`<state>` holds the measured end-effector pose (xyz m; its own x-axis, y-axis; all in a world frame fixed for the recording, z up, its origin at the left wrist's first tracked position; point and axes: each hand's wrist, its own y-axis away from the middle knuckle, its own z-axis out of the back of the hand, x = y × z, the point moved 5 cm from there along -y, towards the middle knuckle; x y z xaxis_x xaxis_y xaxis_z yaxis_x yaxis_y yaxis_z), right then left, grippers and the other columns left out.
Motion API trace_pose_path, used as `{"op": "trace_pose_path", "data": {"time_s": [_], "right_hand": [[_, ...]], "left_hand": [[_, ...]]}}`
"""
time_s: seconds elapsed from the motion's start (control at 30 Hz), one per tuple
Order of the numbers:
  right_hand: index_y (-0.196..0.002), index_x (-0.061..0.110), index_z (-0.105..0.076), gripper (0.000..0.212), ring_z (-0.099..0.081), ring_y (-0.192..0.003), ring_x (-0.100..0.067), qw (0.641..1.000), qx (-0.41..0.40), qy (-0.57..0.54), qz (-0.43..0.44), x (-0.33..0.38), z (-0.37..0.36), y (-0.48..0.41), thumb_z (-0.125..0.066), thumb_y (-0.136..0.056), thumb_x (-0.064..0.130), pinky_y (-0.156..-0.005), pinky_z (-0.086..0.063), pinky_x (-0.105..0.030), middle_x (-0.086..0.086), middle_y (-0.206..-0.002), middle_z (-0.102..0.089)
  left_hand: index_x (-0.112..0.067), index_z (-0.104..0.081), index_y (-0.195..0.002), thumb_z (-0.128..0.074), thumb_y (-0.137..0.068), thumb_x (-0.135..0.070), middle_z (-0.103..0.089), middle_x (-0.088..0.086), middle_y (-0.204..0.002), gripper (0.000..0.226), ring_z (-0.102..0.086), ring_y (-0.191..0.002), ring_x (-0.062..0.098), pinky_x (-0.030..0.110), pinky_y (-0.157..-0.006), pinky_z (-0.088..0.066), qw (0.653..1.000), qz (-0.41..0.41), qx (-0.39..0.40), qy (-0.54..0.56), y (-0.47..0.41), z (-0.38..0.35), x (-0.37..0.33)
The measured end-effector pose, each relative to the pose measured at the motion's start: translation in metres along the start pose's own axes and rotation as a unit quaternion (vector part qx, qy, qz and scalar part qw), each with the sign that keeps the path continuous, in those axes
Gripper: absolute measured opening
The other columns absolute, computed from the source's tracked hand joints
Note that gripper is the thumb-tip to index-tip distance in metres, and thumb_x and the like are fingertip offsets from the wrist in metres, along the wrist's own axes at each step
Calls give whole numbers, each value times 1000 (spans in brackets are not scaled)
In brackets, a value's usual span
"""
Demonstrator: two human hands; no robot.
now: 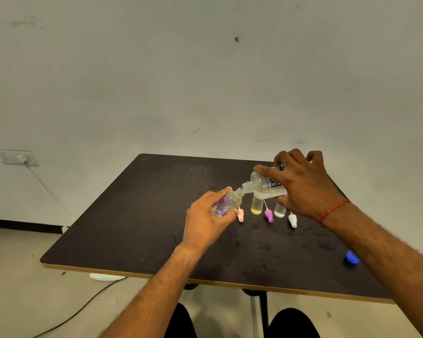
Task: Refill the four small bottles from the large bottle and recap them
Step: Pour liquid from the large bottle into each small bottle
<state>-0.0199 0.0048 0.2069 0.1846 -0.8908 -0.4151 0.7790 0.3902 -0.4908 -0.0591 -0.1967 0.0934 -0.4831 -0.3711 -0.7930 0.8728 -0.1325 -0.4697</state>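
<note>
My right hand (pixel 303 186) grips the large clear bottle (pixel 263 185), tipped on its side with its open neck pointing left. My left hand (pixel 205 222) holds a small bottle with a purple label (pixel 226 203), tilted so its mouth meets the large bottle's neck. Under the large bottle stand a yellowish small bottle (pixel 256 206) and a clear small bottle (pixel 279 211), both uncapped. Three spray caps lie in front of them: pink (pixel 240 215), purple (pixel 268 215) and white (pixel 292 220). The large bottle's blue cap (pixel 352 257) lies at the right, beside my forearm.
The dark table (pixel 132 228) has a pale front edge and damp spots near the bottles. A wall socket (pixel 20 157) with a white cable sits on the left wall. A black cable runs across the floor at lower left.
</note>
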Motion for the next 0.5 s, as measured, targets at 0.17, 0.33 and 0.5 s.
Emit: {"op": "trace_pose_path", "data": {"time_s": [0.17,0.33,0.5], "right_hand": [[-129,37,-56,89,-54,-99,-29,1000,-11,4,6,0,1,-2,-89,-47,33,-79,-37,-48,-6,-105,-56],[-129,36,-55,88,-54,-100,-30,1000,-16,7,6,-2,2,-3,-90,-47,36,-79,-37,-49,-7,-106,-56],[-129,37,-54,86,-53,-102,-30,1000,-14,10,5,-2,3,-4,-89,-50,37,-80,-37,-49,-7,-107,-56]], "left_hand": [[-26,-63,-137,-81,-84,-38,-68,-11,-121,57,-66,-106,7,28,-94,-58,1000,-1,-4,-4,0,0,1],[-27,-63,-136,-80,-84,-40,-67,-10,-123,57,-66,-107,8,29,-93,-59,1000,3,-7,-2,-2,0,1],[-27,-62,-136,-81,-84,-39,-67,-11,-123,56,-66,-106,7,27,-93,-59,1000,4,-8,4,-2,0,0]]}}
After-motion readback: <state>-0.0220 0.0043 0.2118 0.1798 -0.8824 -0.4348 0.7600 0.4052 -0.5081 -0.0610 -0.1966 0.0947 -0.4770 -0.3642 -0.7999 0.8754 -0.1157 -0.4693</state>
